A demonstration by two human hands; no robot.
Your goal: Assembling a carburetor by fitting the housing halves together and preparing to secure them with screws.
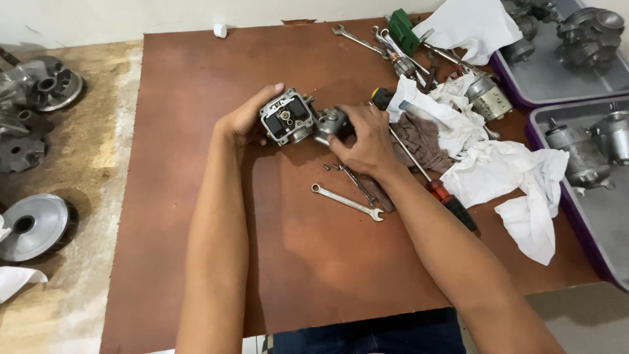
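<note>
Both hands are gripping the carburetor (298, 119) just above the brown board (196, 196): left hand (246, 121) cupping its body, right hand (367, 141) closing round the other end. Float bowl looks already off (innards showing), so teardown's prob. midway; wrench (347, 202) & screwdriver (432, 180) are lying nearby.

i sit at a brown board tabletop (308, 262) laid over a rough, pale concrete floor (85, 164). a plain white wall (131, 16) runs along the far edge. even, soft light falls across everything, and grey trays (609, 229) with purple rims stand at my right.
</note>
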